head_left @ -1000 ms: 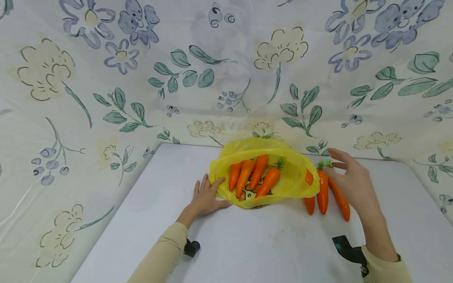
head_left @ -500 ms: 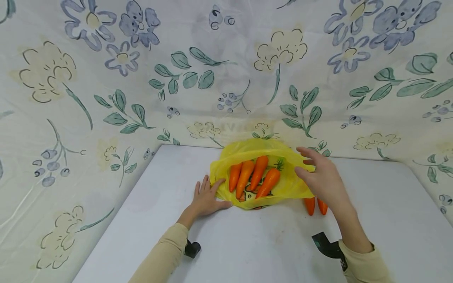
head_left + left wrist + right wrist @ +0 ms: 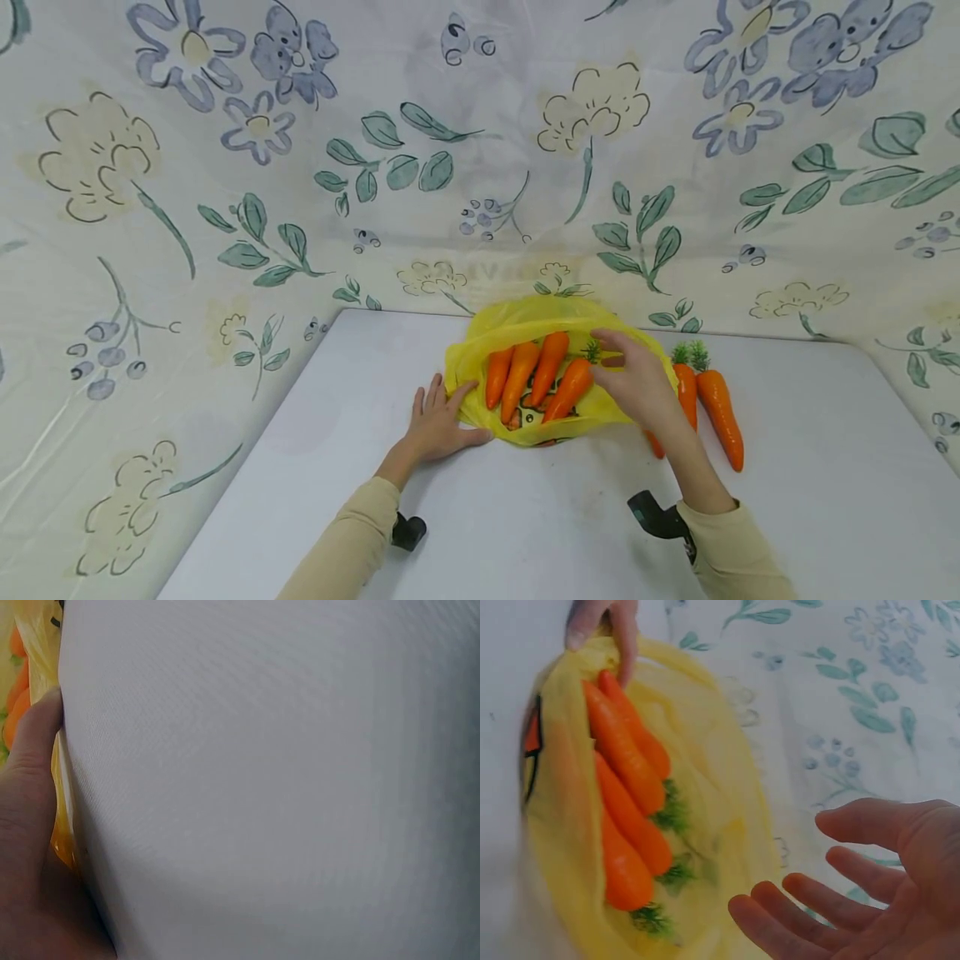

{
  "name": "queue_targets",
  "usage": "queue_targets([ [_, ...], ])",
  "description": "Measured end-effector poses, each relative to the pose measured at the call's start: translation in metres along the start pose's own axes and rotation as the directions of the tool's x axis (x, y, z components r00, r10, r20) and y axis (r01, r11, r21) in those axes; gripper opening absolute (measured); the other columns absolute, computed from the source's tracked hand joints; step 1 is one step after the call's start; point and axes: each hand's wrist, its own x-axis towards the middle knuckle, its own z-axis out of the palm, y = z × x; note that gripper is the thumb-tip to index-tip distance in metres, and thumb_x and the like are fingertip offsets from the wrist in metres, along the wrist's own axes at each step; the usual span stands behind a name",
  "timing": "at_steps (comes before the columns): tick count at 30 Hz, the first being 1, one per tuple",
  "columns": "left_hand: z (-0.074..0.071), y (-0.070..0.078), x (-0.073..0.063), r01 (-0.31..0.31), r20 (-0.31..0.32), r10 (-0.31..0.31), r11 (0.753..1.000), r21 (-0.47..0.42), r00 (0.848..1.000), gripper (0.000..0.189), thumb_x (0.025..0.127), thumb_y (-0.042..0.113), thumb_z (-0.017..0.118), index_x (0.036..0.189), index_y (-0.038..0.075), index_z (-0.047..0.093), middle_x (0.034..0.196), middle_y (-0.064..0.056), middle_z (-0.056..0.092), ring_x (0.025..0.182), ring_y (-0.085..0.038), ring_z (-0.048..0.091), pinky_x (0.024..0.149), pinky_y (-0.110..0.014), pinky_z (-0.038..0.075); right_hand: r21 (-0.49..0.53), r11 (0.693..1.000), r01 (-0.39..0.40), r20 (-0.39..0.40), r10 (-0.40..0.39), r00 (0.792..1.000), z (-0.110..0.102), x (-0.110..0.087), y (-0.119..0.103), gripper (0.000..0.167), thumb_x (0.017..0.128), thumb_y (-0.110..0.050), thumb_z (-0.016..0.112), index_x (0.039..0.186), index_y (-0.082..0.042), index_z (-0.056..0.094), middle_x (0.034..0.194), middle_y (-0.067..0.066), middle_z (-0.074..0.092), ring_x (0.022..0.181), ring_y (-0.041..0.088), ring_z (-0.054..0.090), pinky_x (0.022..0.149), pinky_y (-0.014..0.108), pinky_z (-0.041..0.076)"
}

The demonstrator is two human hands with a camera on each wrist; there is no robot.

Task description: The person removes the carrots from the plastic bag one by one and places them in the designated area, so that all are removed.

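A yellow plastic bag (image 3: pixel 600 408) with a printed cartoon lies with its mouth toward me. Several orange carrots (image 3: pixel 522 379) lie inside it, their leafy green tops showing in the right wrist view. My left hand (image 3: pixel 438 425) rests at the bag's left edge, fingers spread and thumb along the front rim. My right hand (image 3: pixel 637 379) is over the right part of the bag's mouth, near the rightmost carrot inside (image 3: pixel 572 387). Its fingers (image 3: pixel 810 900) are loosely bent with nothing between them.
Right of the bag, more carrots (image 3: pixel 720 417) lie on the white table (image 3: pixel 525 525); the bag and my right forearm partly cover some of them. A flower-patterned sheet (image 3: pixel 487 167) hangs behind the table and along its left side.
My right hand has moved left, from above the loose carrots to the bag's mouth. The rightmost loose carrot is uncovered again. My left hand and the bag have stayed in place.
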Motion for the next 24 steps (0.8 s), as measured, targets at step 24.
queue_targets([
  [24,-0.001,0.001,-0.002,-0.011,-0.002,0.011,1.0,-0.009,1.0,0.091,0.083,0.062,0.067,0.155,0.021,0.03,0.161,-0.03,0.01,0.151,-0.04,-0.006,0.119,-0.059,-0.007,0.016,0.972,-0.235,0.034,0.234,0.972,0.06,0.03,0.031,0.077,0.088,-0.007,0.063,0.155,-0.003,0.025,0.154,0.029,0.029,0.13,0.045,0.039,0.106,0.058,0.041],
])
